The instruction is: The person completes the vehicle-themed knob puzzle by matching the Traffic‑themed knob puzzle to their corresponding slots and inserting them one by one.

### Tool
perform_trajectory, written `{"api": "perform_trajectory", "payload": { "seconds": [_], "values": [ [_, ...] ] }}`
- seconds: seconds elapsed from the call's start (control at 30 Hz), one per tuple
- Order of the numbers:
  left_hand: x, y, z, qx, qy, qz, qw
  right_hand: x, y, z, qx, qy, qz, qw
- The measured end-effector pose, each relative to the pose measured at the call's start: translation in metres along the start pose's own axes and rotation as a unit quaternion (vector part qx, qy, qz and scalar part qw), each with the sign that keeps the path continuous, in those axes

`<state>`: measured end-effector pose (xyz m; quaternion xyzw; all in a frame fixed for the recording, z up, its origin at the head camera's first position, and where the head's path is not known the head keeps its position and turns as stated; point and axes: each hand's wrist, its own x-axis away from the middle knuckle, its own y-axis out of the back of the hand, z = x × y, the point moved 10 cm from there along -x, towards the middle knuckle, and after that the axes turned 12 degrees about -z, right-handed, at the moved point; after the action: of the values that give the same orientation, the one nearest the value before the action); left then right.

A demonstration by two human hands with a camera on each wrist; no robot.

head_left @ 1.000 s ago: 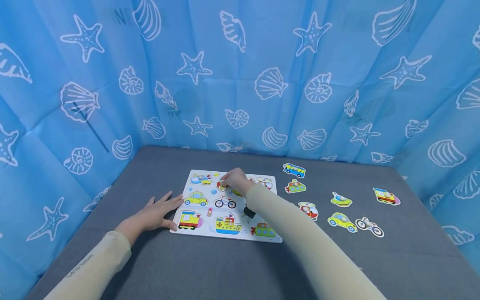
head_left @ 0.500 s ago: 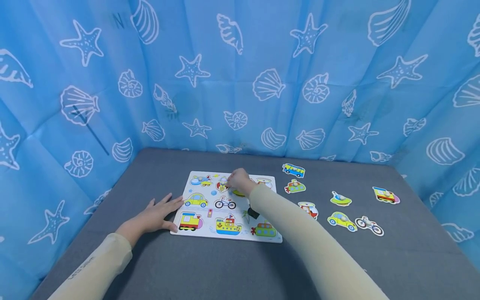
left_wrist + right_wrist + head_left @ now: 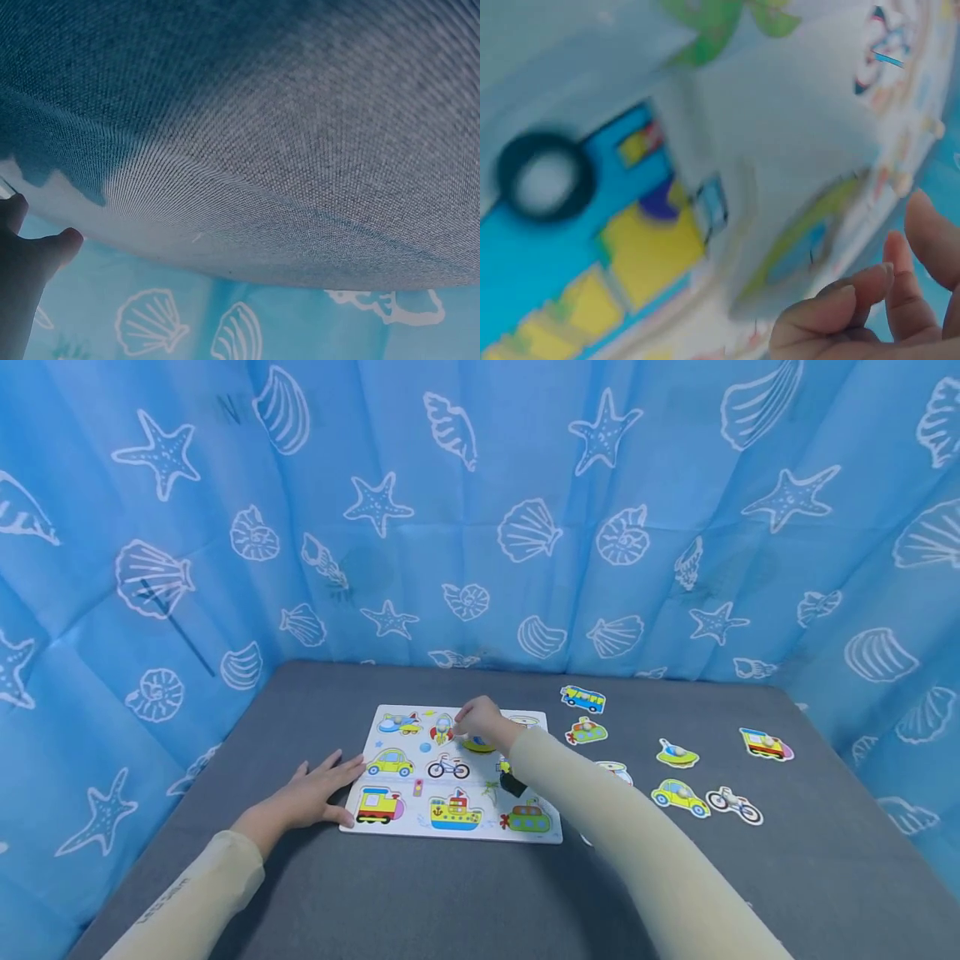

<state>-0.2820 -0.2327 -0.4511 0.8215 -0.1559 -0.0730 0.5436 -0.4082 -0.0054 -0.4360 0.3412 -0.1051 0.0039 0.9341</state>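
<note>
A white wooden peg puzzle board (image 3: 474, 778) with vehicle pictures lies flat on the grey table. My left hand (image 3: 315, 793) is spread at the board's left edge, fingertips and thumb on its rim. Only the dark thumb and a finger of the left hand (image 3: 34, 259) show in the left wrist view. My right hand (image 3: 482, 720) hovers over the board's upper middle, just right of the red and yellow rocket piece (image 3: 442, 729). In the right wrist view the right hand (image 3: 877, 307) has loosely bent fingers with nothing between them. The airplane piece (image 3: 400, 724) sits at the upper left.
Right of the board lie loose pieces: a bus (image 3: 583, 698), a submarine (image 3: 587, 731), a spinning-top-shaped piece (image 3: 677, 754), a car (image 3: 680, 797), a bicycle (image 3: 734, 805) and a train (image 3: 766, 745). The right sleeve (image 3: 600, 810) partly covers a helicopter piece (image 3: 617, 770). A blue curtain (image 3: 480, 527) surrounds the table.
My right hand has let go of the rocket piece and moved slightly right, so the rocket shows in full on the board. The left hand has stayed at the edge.
</note>
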Motion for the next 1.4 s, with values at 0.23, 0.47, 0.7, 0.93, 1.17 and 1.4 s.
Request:
{"api": "perform_trajectory", "payload": {
  "seconds": [0.23,0.47,0.7,0.93,1.17,1.4],
  "values": [
    [0.0,0.001,-0.001,-0.009,0.003,-0.006,0.9999,0.018,0.043,-0.005,-0.023,0.005,0.019,0.9996],
    [0.0,0.002,-0.002,-0.014,0.004,-0.006,0.9999,0.028,0.088,-0.026,-0.019,0.015,0.024,0.9994],
    [0.001,0.002,-0.003,-0.01,0.005,-0.007,0.9999,0.037,0.126,-0.046,-0.021,0.021,0.022,0.9993],
    [-0.001,0.0,0.0,-0.009,0.014,-0.002,0.9999,0.046,0.151,-0.065,-0.013,0.013,0.02,0.9996],
    [-0.001,-0.002,0.001,-0.013,0.015,-0.001,0.9998,0.052,0.174,-0.079,-0.033,0.02,0.024,0.999],
    [0.0,0.0,0.0,-0.007,0.011,-0.003,0.9999,0.057,0.191,-0.093,-0.031,0.017,0.024,0.9991]
  ]
}}
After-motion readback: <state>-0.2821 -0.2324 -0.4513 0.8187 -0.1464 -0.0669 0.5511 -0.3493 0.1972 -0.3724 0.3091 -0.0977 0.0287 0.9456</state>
